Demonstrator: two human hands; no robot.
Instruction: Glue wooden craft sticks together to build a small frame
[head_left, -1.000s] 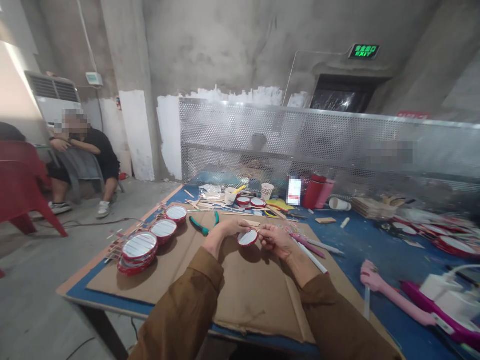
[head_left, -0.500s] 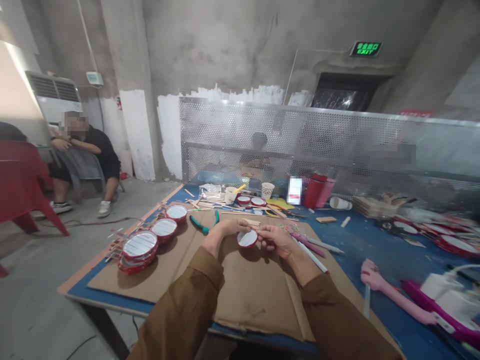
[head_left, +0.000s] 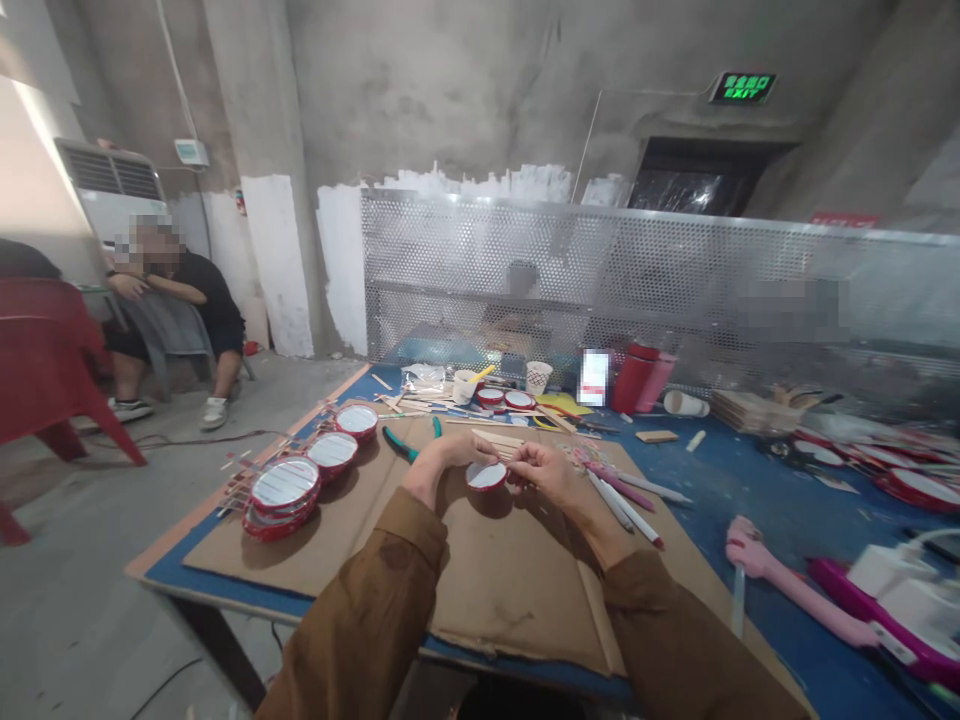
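Note:
My left hand (head_left: 459, 455) grips the upper left edge of a small round red-rimmed piece with a white face (head_left: 487, 477), held above the cardboard sheet (head_left: 517, 610). At its right edge, the fingers of my right hand (head_left: 546, 470) are pinched together; whether something thin is between them is too small to tell. Pale wooden strips (head_left: 496, 439) show just behind my fingers. Similar red-rimmed pieces with sticks (head_left: 285, 485) stand in a row on the left. Teal-handled pliers (head_left: 401, 443) lie left of my left hand, and white pens (head_left: 634, 512) beside my right wrist.
A pink glue gun (head_left: 802, 590) and a purple power strip (head_left: 874, 615) lie at right. Paper cups (head_left: 538, 376), loose sticks, a lit phone (head_left: 594, 376) and a red bottle (head_left: 634, 378) line the back. Behind stands a perforated metal screen (head_left: 450, 260). A person (head_left: 191, 300) sits at left.
The round piece has tipped, so its white face looks narrower, and more of the wooden strips shows behind it. Both hands keep their places at its edge. The view has shifted slightly.

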